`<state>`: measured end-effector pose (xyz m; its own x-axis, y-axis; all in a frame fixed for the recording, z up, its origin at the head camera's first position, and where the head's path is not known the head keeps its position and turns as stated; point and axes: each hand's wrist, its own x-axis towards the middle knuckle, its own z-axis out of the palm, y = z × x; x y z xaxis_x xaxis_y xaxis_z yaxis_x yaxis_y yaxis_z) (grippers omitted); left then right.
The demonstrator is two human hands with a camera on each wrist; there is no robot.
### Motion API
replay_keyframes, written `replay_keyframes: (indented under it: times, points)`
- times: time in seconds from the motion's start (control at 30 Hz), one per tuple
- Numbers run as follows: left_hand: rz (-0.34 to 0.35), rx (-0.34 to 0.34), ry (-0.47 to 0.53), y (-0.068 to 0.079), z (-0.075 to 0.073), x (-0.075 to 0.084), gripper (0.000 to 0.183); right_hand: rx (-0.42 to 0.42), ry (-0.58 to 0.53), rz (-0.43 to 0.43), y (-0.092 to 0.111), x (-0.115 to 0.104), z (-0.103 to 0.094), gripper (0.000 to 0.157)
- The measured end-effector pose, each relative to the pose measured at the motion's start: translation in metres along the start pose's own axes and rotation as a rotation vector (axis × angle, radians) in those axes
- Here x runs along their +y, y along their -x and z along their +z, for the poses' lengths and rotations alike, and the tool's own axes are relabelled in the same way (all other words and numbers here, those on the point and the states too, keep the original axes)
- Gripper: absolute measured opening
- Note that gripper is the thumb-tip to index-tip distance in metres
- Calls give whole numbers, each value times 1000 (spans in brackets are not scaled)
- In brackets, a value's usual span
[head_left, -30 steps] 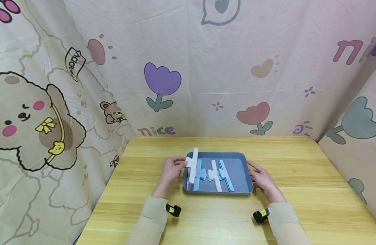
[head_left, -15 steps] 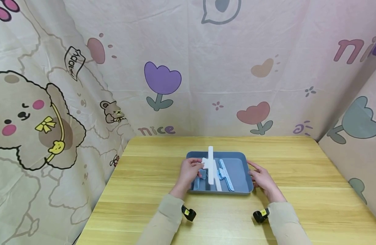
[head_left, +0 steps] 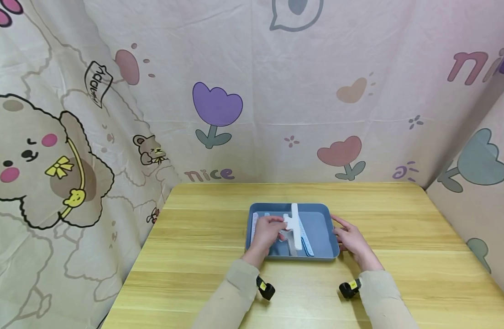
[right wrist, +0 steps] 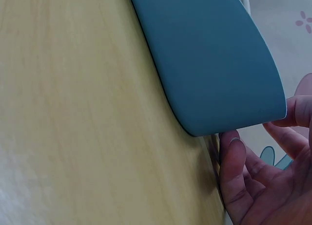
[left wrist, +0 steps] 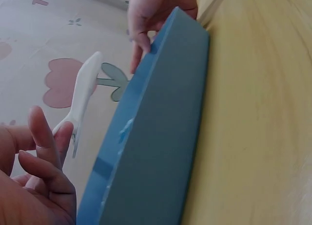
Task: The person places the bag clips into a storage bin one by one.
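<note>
My left hand (head_left: 268,232) pinches a white clip (head_left: 296,228) by its handle, with the long bar standing free of the fingers. The clip is above the blue-grey tray (head_left: 321,228); in the left wrist view the white clip (left wrist: 85,84) shows higher than the tray rim. Below it lie a blue clip with ruler-like marks (head_left: 307,246) and another white clip (head_left: 292,249), both partly covered. A pale marked clip (head_left: 254,224) lies along the tray's left side. My right hand (head_left: 352,237) holds the tray's right end, fingers at the rim and outer wall (right wrist: 234,79).
The tray stands on a light wood table (head_left: 211,205). A patterned cloth (head_left: 268,91) hangs behind the table and along its sides. Each wrist wears a small black camera, one near the left cuff (head_left: 265,289) and one near the right cuff (head_left: 349,289).
My left hand has carried the white clip rightward across the tray, from its left side to over the marked blue clip, most recently a little lower. My right hand has stayed at the tray's end.
</note>
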<state>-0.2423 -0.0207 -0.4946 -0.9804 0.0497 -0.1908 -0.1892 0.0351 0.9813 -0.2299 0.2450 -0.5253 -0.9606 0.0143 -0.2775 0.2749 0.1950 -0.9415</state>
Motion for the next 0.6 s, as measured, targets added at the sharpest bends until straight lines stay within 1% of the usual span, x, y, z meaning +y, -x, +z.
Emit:
replay_keyframes:
  times: [0.1,0.27,0.43,0.6]
  points:
    - [-29,-15,2,-1,5,-5,19,1,5,0,1,-1,0,61]
    - [-52,-19,1,-2,15,-8,16,11,3,-1,1,-2,0,60]
    - [-61,-6,1,-5,24,-9,17,14,11,-10,1,-1,0,61]
    - [-59,-10,14,-6,32,-11,18,17,19,-4,0,-1,1,61]
